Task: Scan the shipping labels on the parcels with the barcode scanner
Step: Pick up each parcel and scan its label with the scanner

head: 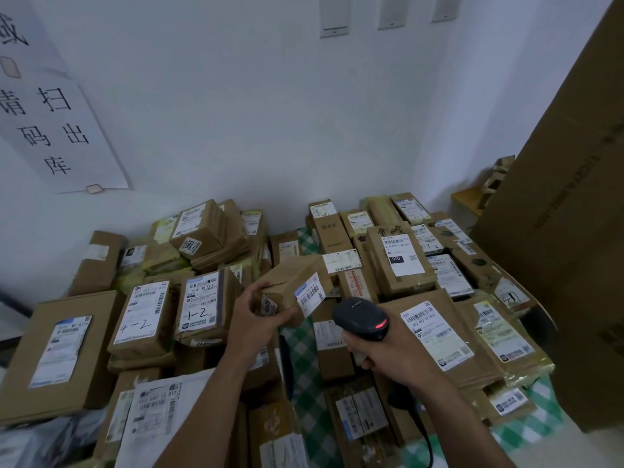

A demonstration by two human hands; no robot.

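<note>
Brown parcel (293,278) sits gripped in the left hand (256,319); the right hand (391,356) grips the scanner (363,317). Best to turn the label (310,293) square to it, steady.

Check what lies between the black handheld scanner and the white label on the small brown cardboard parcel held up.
Nothing blocks it in the head view: a short open gap separates the black scanner from the white label; piled parcels lie behind.

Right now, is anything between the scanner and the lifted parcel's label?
Nothing visible. The scanner in the right hand faces the label across open air; the left hand grips the parcel beside it.
</note>
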